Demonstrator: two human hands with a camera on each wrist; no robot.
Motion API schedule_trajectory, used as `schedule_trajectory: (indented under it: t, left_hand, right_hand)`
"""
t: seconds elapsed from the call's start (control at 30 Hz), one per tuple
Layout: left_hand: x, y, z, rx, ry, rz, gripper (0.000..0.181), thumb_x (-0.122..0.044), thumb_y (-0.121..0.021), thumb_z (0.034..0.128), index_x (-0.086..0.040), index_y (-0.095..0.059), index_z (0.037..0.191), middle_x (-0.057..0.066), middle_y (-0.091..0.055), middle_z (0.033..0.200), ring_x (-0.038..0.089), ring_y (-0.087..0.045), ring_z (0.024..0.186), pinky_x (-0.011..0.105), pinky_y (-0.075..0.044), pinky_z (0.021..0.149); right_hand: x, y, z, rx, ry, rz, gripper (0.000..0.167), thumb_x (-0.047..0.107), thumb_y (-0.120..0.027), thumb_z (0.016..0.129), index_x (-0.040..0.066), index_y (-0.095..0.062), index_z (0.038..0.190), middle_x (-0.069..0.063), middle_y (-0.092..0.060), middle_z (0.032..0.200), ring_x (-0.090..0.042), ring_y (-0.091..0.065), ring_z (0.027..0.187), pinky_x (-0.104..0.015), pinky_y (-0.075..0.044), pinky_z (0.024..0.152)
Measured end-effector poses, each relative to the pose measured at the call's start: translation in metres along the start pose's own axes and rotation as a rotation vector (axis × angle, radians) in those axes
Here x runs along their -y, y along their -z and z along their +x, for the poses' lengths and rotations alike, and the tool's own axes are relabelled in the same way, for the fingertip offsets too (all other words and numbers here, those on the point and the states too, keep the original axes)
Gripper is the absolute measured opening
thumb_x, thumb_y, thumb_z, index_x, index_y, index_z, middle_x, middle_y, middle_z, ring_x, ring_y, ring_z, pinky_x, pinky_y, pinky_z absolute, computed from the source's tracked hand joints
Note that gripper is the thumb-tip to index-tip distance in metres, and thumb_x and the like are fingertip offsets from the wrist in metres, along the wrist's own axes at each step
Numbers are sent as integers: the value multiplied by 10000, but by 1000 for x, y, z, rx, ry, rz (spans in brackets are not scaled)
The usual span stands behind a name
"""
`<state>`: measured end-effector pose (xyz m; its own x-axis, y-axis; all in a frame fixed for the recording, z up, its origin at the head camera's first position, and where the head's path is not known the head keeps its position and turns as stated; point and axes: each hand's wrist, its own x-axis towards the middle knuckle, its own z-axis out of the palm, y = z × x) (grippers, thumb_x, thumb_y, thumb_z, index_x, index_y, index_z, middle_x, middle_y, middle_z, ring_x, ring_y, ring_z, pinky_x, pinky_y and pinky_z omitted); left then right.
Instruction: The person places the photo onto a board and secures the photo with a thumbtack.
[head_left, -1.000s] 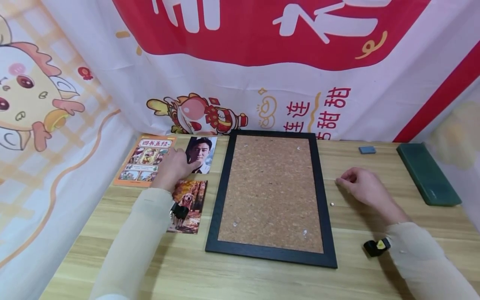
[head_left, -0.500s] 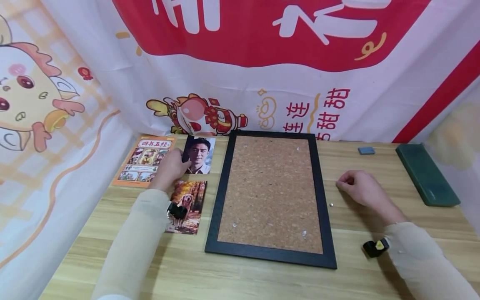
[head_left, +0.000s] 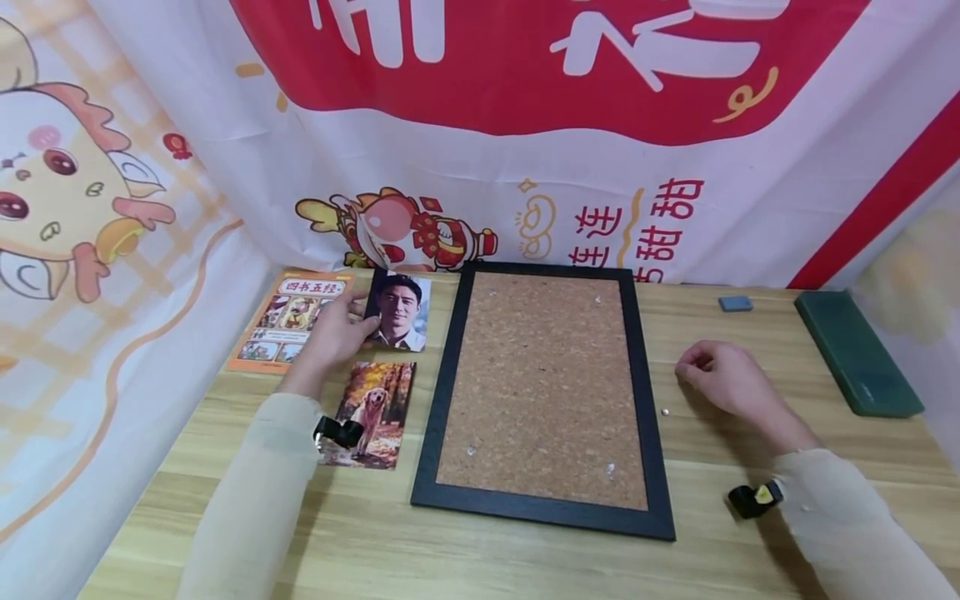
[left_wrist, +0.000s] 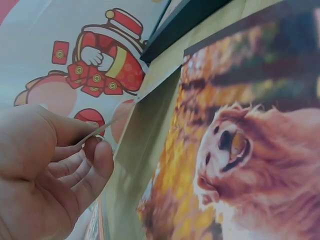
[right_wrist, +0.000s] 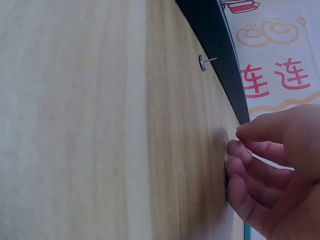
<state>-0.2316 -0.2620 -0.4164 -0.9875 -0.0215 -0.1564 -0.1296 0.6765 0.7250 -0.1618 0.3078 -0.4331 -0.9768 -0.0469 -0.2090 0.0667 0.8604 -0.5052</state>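
My left hand (head_left: 341, 332) pinches the left edge of a portrait photo (head_left: 399, 310), which lifts slightly from the table at that side. The left wrist view shows the photo (left_wrist: 92, 134) nearly edge-on between thumb and fingers. Just below lies a photo of a golden retriever (head_left: 375, 414). My right hand (head_left: 723, 375) is at the table right of a black-framed corkboard (head_left: 543, 387), fingers curled, thumb near the index fingertip. A dark speck shows at that thumb tip in the right wrist view; whether something is held is unclear. A thumbtack (right_wrist: 205, 62) lies point up nearby.
An orange comic-style booklet (head_left: 262, 346) lies left of the portrait, partly behind my left hand. Small clear or whitish spots dot the cork near its corners. A blue block (head_left: 735, 303) and a long green box (head_left: 858, 354) sit at right. Printed cloth (head_left: 525, 158) stands behind.
My left hand has drawn back a little from over the portrait to its left edge, and that edge has risen slightly. The right hand has stayed in place.
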Motion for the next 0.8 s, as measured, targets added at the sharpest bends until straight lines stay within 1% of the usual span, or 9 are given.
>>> schedule_trajectory:
  t: [0.1, 0.2, 0.33, 0.4, 0.5, 0.6, 0.67, 0.73, 0.8]
  left_hand:
    - [0, 1, -2, 8, -25, -41, 607, -111, -587, 1095, -26, -366, 1654, 295, -538, 1492, 389, -679, 1148, 351, -640, 792]
    - [-2, 1, -6, 11, -42, -58, 574, -108, -578, 1099, -39, -404, 1642, 282, -483, 1586, 428, -686, 1209, 350, -637, 799]
    - [-7, 1, -11, 10, -58, -72, 536, -159, -589, 1105, -77, -468, 1621, 211, -463, 1653, 395, -683, 1267, 322, -608, 799]
    - [-11, 0, -13, 10, -72, -95, 528, -186, -594, 1106, -88, -487, 1614, 188, -477, 1655, 373, -708, 1214, 344, -612, 789]
    - [-17, -2, -16, 2, -98, -122, 505, -219, -599, 1106, -92, -529, 1590, 178, -536, 1605, 264, -753, 1007, 386, -611, 754]
    - [-22, -4, -17, 0, -132, -160, 475, -189, -585, 1107, -62, -560, 1564, 215, -583, 1532, 177, -721, 819, 374, -591, 704]
    - [-26, -7, -17, 5, -140, -177, 453, -162, -572, 1109, -55, -580, 1549, 229, -597, 1497, 154, -691, 778, 339, -575, 682]
    - [-29, -10, -17, 20, -148, -193, 441, -138, -558, 1110, -49, -591, 1540, 252, -618, 1450, 163, -671, 756, 317, -558, 667]
    - [-32, -13, -18, 41, -140, -188, 435, -145, -555, 1112, -71, -600, 1538, 235, -644, 1397, 169, -651, 731, 304, -533, 640]
  right_hand:
    - [1, 1, -2, -6, 1, 6, 239, 218, -677, 1068, 9, -717, 1177, -201, -718, 1104, -306, -609, 954, -345, -506, 768]
    - [2, 1, -2, -7, 6, 9, 243, 214, -682, 1067, 7, -722, 1187, -203, -723, 1114, -307, -612, 964, -366, -516, 800]
    - [3, 0, -2, -6, 10, 11, 248, 207, -681, 1071, 4, -725, 1207, -206, -728, 1125, -306, -609, 965, -374, -520, 808]
    - [2, 0, -2, -6, 11, 12, 248, 202, -681, 1072, 4, -724, 1213, -208, -729, 1130, -306, -611, 966, -373, -520, 809]
    - [2, 0, -2, -7, 16, 14, 242, 196, -680, 1072, 4, -724, 1214, -207, -730, 1128, -304, -612, 965, -369, -518, 809]
    - [3, 0, -2, -9, 19, 17, 236, 195, -677, 1073, 9, -725, 1209, -197, -731, 1117, -297, -609, 957, -343, -506, 787]
    - [4, 0, -3, -11, 20, 21, 232, 195, -676, 1074, 11, -726, 1205, -191, -730, 1107, -294, -603, 952, -326, -494, 770]
    - [5, 0, -3, -14, 18, 23, 231, 198, -676, 1074, 13, -724, 1204, -186, -728, 1098, -292, -598, 947, -315, -486, 759]
    - [6, 0, -3, -18, 19, 24, 232, 202, -676, 1075, 15, -724, 1202, -183, -727, 1093, -292, -597, 946, -312, -483, 753]
